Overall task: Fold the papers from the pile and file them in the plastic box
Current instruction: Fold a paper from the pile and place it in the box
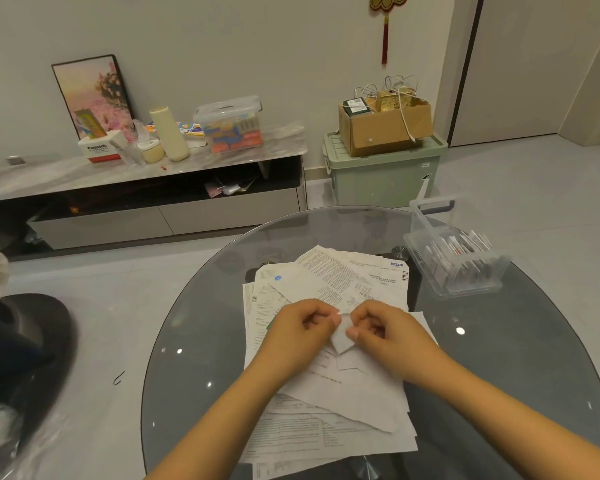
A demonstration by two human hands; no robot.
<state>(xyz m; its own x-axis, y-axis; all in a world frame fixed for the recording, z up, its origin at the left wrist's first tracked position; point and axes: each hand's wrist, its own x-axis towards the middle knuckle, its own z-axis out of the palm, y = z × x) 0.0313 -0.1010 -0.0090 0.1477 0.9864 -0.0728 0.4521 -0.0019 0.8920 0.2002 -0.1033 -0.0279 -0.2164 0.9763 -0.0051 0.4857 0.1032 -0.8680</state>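
Left hand (pixel 300 327) and right hand (pixel 383 332) each pinch small folded paper (pixel 342 339) above paper pile (pixel 326 403). Plastic box (pixel 461 289) near desk (pixel 194 341) right edge, apart from pile.

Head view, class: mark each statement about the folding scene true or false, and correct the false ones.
1. Both hands pinch one small folded paper. True: left hand and right hand hold it between them.
2. The plastic box is empty. False: folded papers already stand in it.
3. The box sits right of the pile on the glass table. True.
4. The pile lies on the floor. False: it lies on the table.
5. A cardboard box rests on a green bin. True.
6. The plastic box's lid is shut. False: the box is open at the top.
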